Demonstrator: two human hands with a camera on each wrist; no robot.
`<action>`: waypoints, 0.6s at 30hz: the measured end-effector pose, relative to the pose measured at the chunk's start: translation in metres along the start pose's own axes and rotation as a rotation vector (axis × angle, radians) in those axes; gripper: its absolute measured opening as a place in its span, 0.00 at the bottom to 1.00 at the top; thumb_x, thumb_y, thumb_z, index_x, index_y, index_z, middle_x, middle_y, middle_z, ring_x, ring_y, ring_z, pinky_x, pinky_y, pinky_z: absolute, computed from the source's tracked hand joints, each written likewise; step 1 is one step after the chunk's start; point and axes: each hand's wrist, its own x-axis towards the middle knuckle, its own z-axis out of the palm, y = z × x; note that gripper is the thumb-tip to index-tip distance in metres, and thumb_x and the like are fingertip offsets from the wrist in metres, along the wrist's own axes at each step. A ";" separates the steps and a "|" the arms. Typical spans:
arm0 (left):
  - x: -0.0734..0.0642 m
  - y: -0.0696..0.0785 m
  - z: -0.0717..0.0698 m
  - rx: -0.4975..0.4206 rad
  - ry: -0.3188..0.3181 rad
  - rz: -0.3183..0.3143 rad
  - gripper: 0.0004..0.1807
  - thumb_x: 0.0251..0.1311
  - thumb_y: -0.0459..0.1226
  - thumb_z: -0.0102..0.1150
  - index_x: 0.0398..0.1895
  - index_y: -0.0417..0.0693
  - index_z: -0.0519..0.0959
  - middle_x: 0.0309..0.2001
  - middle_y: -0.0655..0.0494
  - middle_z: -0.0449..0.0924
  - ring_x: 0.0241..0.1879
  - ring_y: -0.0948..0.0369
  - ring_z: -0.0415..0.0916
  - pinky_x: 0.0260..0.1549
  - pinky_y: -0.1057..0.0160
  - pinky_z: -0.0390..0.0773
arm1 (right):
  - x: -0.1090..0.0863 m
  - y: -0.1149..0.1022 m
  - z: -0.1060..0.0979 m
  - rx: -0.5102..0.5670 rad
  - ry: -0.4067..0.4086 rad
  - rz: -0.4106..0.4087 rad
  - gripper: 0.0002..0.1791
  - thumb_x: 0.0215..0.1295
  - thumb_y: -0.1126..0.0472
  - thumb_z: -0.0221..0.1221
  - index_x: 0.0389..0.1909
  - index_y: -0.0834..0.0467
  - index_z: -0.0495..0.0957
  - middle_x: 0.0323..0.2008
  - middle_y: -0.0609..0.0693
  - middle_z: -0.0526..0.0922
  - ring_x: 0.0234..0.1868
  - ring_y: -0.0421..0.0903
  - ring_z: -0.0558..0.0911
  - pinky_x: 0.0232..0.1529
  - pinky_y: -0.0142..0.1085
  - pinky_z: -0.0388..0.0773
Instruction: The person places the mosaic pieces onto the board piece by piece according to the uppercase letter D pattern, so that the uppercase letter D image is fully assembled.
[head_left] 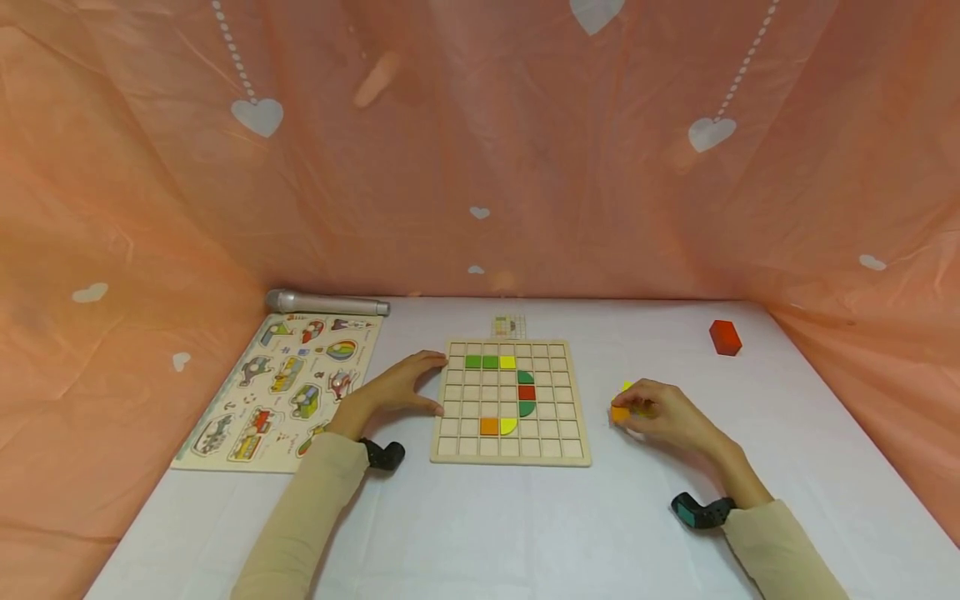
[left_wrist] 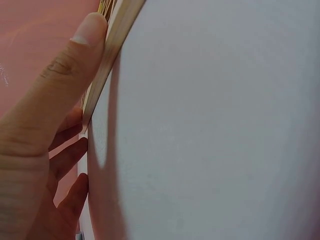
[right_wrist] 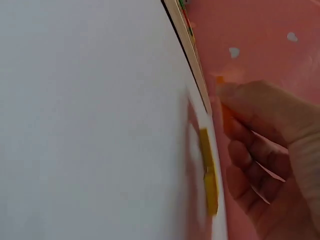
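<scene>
Peach sheeting (head_left: 525, 167) is hanging behind; right of frame centre, the right hand (head_left: 671, 417) is pinching an orange tile (head_left: 619, 414), probably light, stiff, best held edgewise; the left hand (head_left: 392, 392), fingers apart, is touching the grid board (head_left: 510, 460).

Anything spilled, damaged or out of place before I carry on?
Nothing looks spilled or damaged. The silver microphone behind the picture board seems out of place beside it, and the red block sits alone at right, away from the grid board.

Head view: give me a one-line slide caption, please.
Left grip touches the wooden grid board; right grip pinches an orange piece to the board's right.
</scene>
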 end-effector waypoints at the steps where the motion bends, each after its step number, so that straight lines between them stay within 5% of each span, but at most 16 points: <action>1: 0.000 0.000 0.000 -0.001 0.000 0.001 0.47 0.43 0.47 0.73 0.64 0.34 0.63 0.65 0.40 0.62 0.66 0.45 0.56 0.67 0.49 0.54 | 0.004 -0.003 0.001 0.024 0.018 -0.008 0.13 0.50 0.64 0.69 0.38 0.54 0.82 0.37 0.43 0.80 0.37 0.42 0.76 0.39 0.32 0.77; 10: -0.001 -0.001 0.000 0.008 0.001 0.003 0.47 0.42 0.48 0.73 0.64 0.35 0.64 0.65 0.40 0.62 0.66 0.46 0.57 0.67 0.49 0.55 | 0.046 -0.058 0.020 0.146 0.173 -0.173 0.13 0.47 0.75 0.66 0.37 0.67 0.81 0.35 0.57 0.82 0.34 0.54 0.79 0.34 0.45 0.81; 18: 0.000 -0.001 0.001 0.006 0.004 0.011 0.47 0.42 0.47 0.73 0.64 0.34 0.64 0.65 0.40 0.62 0.66 0.46 0.56 0.67 0.50 0.55 | 0.078 -0.077 0.062 0.194 0.119 -0.155 0.13 0.52 0.66 0.67 0.40 0.62 0.82 0.38 0.51 0.82 0.36 0.47 0.79 0.38 0.39 0.82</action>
